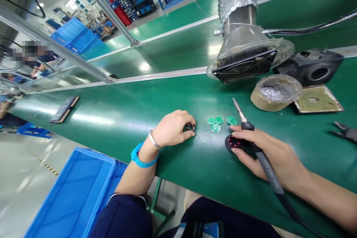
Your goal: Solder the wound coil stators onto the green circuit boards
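My left hand [175, 128] is closed around a small dark round part [189, 127] with coppery spots on its rim, low over the green bench. A soldering iron [263, 160] lies across my right hand [275, 152], its metal tip pointing up and away from me. The thumb and forefinger of that same hand also touch a black disc-shaped part [233, 142] with a ring of red spots. Between my hands, slightly farther off, several small round green circuit boards [215, 128] lie on the bench.
Behind my right hand stand a tub of silvery material [272, 95], a sponge tray [319, 99] and a dark iron holder [309, 67]. A fume extractor hood [248, 59] hangs above. Pliers [347, 132] lie far right. A blue crate [72, 193] sits lower left; a dark flat case [65, 109] lies left.
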